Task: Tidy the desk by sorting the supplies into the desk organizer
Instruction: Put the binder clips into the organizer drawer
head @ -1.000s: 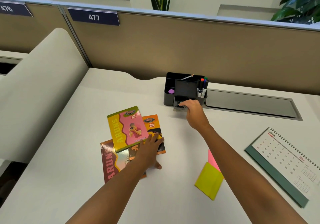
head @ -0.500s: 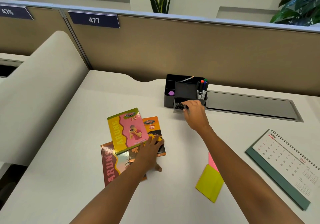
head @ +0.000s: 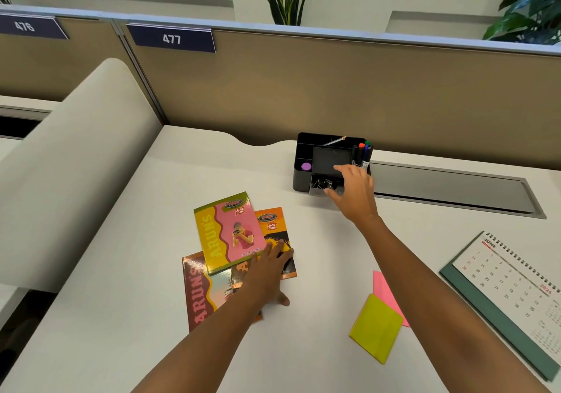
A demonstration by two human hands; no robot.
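Left hand [head: 270, 266] lies flat, fingers spread, on 3 notebooks [head: 230, 234]; a shove could fan them. Right hand [head: 353, 190], loosely spread and grasping nothing, hovers at the organizer [head: 303, 161] drawer [head: 324, 186] mid-desk [head: 121, 301], risking spilled clips.

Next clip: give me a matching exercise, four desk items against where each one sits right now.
Items
1. black binder clips
2. coloured marker pens
3. small purple round object
4. yellow-green sticky-note pad

Places
A. left front compartment of the black plastic desk organizer
B. on the white desk, overlapping a pink sheet
C. open front drawer, by the right hand
D. standing at the organizer's right end

Pairs: 1-C, 2-D, 3-A, 4-B
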